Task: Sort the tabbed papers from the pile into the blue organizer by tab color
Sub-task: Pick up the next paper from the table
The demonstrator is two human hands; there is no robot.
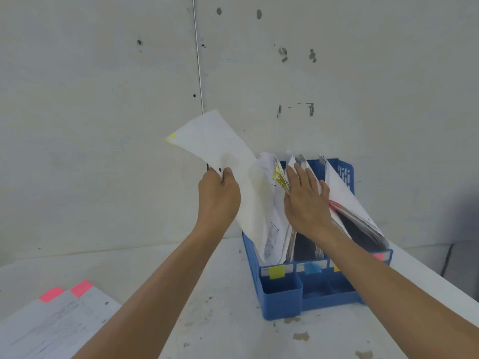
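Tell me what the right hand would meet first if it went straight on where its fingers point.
Probably the upright white papers just past the right hand's fingers; behind them the blue organizer's back wall. Depth is unclear.

free: table (220,294) left of blue organizer (281,301) | obstacle: leaning papers (272,234) crowd leftmost slot | behind: wall (103,125)

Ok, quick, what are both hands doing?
Left hand: holding the yellow-tabbed paper.
Right hand: open, flat on papers in the blue organizer.
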